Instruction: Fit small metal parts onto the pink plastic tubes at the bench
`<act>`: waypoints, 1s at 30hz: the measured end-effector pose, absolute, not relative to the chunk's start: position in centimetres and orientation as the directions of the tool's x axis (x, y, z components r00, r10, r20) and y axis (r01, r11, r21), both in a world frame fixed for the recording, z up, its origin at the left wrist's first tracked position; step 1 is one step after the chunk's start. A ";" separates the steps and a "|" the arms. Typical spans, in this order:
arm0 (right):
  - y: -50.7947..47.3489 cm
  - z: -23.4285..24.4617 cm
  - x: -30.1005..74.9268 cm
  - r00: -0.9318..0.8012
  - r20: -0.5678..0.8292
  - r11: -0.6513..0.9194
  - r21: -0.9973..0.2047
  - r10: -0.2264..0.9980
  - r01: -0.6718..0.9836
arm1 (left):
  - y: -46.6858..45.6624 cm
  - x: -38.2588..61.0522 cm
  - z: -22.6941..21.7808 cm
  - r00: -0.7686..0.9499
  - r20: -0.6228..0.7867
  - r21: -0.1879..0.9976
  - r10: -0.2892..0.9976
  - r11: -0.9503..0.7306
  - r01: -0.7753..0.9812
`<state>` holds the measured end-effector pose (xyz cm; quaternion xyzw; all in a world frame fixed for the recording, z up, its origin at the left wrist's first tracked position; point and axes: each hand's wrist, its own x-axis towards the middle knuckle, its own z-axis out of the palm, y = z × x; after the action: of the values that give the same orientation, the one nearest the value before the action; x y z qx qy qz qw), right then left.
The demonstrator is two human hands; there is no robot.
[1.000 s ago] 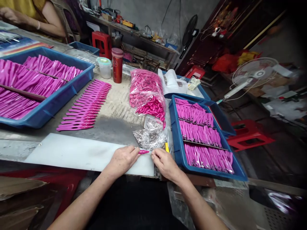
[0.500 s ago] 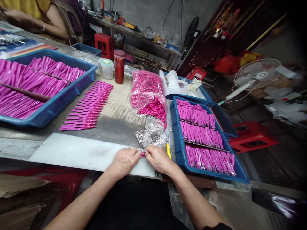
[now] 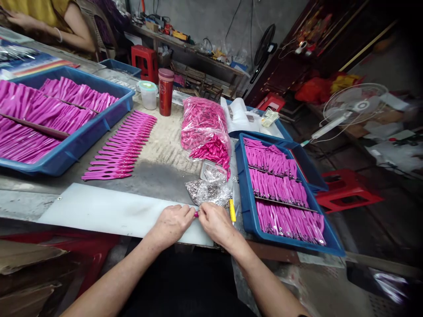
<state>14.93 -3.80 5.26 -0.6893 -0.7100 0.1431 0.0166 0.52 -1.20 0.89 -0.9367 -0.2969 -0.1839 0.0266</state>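
Observation:
Over the right end of a long white board (image 3: 109,211), my two hands meet, both with fingers closed. Between them shows a small shiny pink piece (image 3: 196,214); most of it is hidden by the fingers. My left hand (image 3: 175,223) pinches one end of it, and my right hand (image 3: 214,221) grips close against the other. Just behind them lies a clear plastic bag (image 3: 213,191) of small silvery metal parts. A yellow-handled tool (image 3: 232,210) lies by my right hand. Farther back stands a clear bag (image 3: 203,119) full of shiny pink pieces.
A row of pink strips with shiny tips (image 3: 120,145) lies left of centre. Blue trays of pink strips stand at left (image 3: 109,116) and right (image 3: 291,240). Behind are a red tumbler (image 3: 165,94) and a lidded tub (image 3: 148,97). Another person's arm (image 3: 77,33) shows at far left.
My right hand has tilted slightly and its knuckles have closed in, covering a little more of the pink piece. My left hand has barely moved. The view has shifted slightly.

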 end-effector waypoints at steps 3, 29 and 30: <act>-3.8 5.1 14.9 -0.063 -0.174 0.019 -0.240 0.983 0.971 | -1.2 0.6 1.0 0.755 0.370 0.061 0.542 -0.825 0.562; 1.8 5.2 18.0 -0.022 -0.301 0.053 0.093 0.953 0.994 | -1.0 0.5 0.6 0.708 0.417 0.102 0.570 -0.803 0.587; 1.9 5.2 18.0 -0.017 -0.306 0.049 0.096 0.952 0.994 | -1.0 0.5 0.6 0.707 0.420 0.101 0.569 -0.803 0.587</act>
<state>17.98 1.86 5.17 -0.6858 -0.7094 0.0728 -0.1452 0.50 -0.96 0.60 -0.9236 -0.3130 -0.2206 0.0200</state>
